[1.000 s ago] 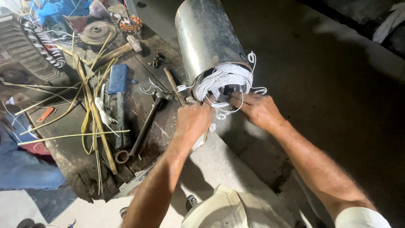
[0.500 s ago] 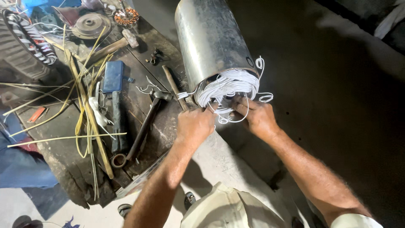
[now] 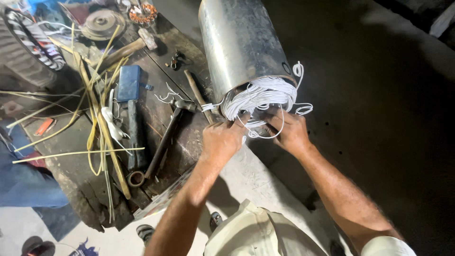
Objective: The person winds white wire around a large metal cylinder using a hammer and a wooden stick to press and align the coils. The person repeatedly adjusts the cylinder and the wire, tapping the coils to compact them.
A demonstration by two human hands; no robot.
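Note:
A large grey metal cylinder lies on its side, its open end facing me. A thick bundle of white wire coils bulges out of that end. My left hand presses its fingers into the lower left of the coils. My right hand grips the lower right loops, fingers curled into the wire. Loose wire loops hang to the right of the bundle.
A dark, dirty workbench on the left carries a hammer, a wooden-handled mallet, a blue tool, long yellow strips and a round metal part. Someone's blue-clad leg is at far left. Dark floor lies right.
Both hands stay at the coil end. My right hand has moved slightly inward and down on the loops; the view has shifted a little closer.

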